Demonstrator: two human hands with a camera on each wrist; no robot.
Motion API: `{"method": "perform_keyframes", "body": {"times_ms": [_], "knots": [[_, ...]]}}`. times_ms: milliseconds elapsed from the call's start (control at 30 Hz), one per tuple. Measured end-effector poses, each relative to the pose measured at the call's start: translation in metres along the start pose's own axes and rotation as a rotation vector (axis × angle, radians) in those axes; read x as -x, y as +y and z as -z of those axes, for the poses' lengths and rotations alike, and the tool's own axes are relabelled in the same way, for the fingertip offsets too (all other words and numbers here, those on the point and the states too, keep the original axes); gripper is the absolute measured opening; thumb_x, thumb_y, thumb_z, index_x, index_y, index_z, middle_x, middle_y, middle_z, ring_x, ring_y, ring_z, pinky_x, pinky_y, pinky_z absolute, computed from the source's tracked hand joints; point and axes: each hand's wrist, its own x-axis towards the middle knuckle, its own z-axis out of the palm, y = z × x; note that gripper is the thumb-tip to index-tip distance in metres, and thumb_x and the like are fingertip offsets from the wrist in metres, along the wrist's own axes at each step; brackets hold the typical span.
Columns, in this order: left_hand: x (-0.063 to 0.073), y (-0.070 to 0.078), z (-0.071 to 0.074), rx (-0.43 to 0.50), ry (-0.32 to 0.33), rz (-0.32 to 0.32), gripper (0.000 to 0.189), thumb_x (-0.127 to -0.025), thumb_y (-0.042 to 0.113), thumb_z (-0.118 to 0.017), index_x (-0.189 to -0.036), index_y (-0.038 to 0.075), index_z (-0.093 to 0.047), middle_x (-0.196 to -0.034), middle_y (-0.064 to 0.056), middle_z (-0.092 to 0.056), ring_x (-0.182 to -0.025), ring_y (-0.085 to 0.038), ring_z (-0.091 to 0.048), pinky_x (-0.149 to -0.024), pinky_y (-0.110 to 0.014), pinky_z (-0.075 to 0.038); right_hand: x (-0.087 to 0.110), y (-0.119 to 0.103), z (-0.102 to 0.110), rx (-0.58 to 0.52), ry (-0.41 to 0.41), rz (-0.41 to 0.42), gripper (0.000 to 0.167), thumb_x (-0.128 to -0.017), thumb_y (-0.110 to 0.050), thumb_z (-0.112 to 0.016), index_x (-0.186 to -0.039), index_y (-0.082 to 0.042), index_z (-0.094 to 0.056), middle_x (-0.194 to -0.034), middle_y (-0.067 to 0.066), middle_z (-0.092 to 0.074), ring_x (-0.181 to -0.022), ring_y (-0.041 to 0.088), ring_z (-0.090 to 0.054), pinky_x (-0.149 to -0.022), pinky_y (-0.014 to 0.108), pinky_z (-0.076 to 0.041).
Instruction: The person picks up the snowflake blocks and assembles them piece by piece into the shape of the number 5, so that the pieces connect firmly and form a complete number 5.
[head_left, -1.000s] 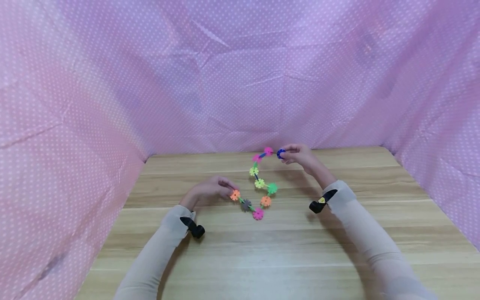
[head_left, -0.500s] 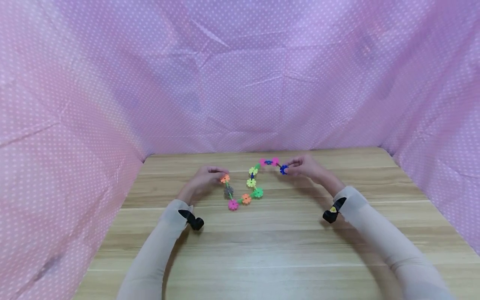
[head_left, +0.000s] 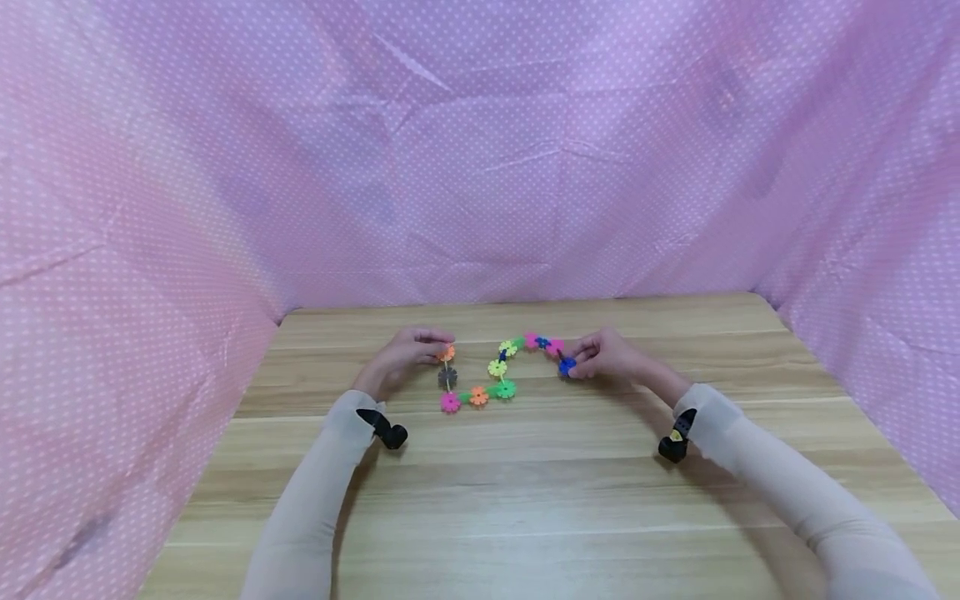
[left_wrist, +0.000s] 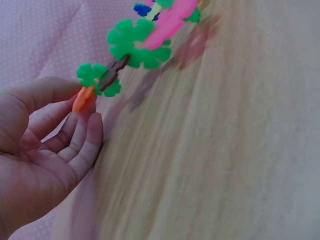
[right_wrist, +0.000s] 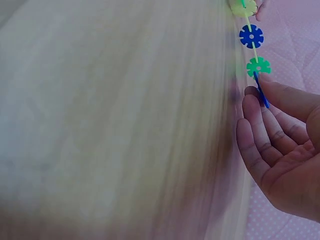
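A chain of slotted plastic snowflake discs [head_left: 506,389], in orange, grey, pink, green, yellow and blue, winds in an S between the two hands. My left hand [head_left: 405,354] pinches the orange disc [left_wrist: 82,99] at its left end between thumb and fingers. At the other end, the right hand [head_left: 611,356] pinches a dark blue disc [right_wrist: 261,91], thumb on one face and fingertips behind. The middle of the chain sags towards me, low over the wooden table; the left wrist view shows its shadow on the wood beside a green disc [left_wrist: 131,42].
The wooden table [head_left: 495,517] stretches in front of me. Pink polka-dot cloth [head_left: 480,167] hangs behind its far edge and along both sides. Each sleeved wrist wears a black strap with a small camera [head_left: 675,448].
The left hand has moved left and farther away, the right hand nearer to me and slightly right. The chain has spread wider between them, its low part shifting left.
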Motion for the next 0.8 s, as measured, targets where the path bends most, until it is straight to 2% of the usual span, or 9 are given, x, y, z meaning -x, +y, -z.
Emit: {"method": "perform_keyframes", "body": {"times_ms": [67,233,367,467,633,800], "knots": [[0.002,0.0,0.003,-0.014,-0.032,-0.005,0.041,-0.095,0.002,-0.067,-0.135,-0.003,-0.06,-0.123,-0.009,-0.067,-0.102,-0.012,-0.065,-0.094,-0.025,-0.055,0.0,0.001,0.0,0.006,-0.021,0.019,0.041,-0.084,-0.001,-0.08,-0.12,0.011,-0.067,-0.1,0.016,-0.077,-0.081,0.006,-0.069,-0.07,0.021,-0.059],[0.008,0.001,0.012,-0.088,-0.117,-0.01,0.044,-0.096,0.006,-0.067,-0.138,0.0,-0.058,-0.138,-0.013,-0.061,-0.112,-0.015,-0.063,-0.105,-0.031,-0.05,0.001,0.002,-0.001,0.049,-0.043,0.064,0.042,-0.083,0.0,-0.081,-0.12,0.012,-0.067,-0.103,0.02,-0.076,-0.087,0.006,-0.069,-0.074,0.016,-0.058],[0.013,0.001,0.019,-0.149,-0.164,0.004,0.048,-0.094,0.012,-0.071,-0.138,0.003,-0.058,-0.136,-0.012,-0.062,-0.119,-0.02,-0.061,-0.115,-0.042,-0.044,0.0,0.002,-0.003,0.074,-0.041,0.071,0.041,-0.082,0.001,-0.082,-0.119,0.012,-0.068,-0.102,0.02,-0.076,-0.087,0.007,-0.067,-0.073,0.016,-0.057],[0.018,0.001,0.023,-0.231,-0.181,0.004,0.051,-0.092,0.018,-0.075,-0.138,0.006,-0.06,-0.131,-0.01,-0.066,-0.12,-0.022,-0.062,-0.117,-0.046,-0.042,0.0,0.003,-0.004,0.076,-0.039,0.075,0.04,-0.082,0.001,-0.081,-0.118,0.012,-0.068,-0.101,0.02,-0.076,-0.086,0.007,-0.067,-0.072,0.016,-0.057],[0.023,0.0,0.024,-0.314,-0.198,-0.014,0.052,-0.089,0.02,-0.08,-0.136,0.008,-0.062,-0.121,-0.008,-0.069,-0.112,-0.021,-0.064,-0.106,-0.041,-0.051,0.0,0.005,-0.005,0.09,-0.046,0.095,0.037,-0.083,0.002,-0.081,-0.115,0.013,-0.068,-0.098,0.02,-0.074,-0.085,0.009,-0.066,-0.071,0.016,-0.056],[0.023,-0.004,0.017,-0.26,-0.186,-0.028,0.049,-0.09,0.017,-0.078,-0.135,0.004,-0.063,-0.114,-0.008,-0.071,-0.102,-0.018,-0.068,-0.091,-0.033,-0.059,0.003,0.002,-0.007,0.154,-0.037,0.128,0.036,-0.082,0.0,-0.083,-0.113,0.011,-0.069,-0.094,0.019,-0.073,-0.083,0.013,-0.065,-0.069,0.016,-0.056]]}}
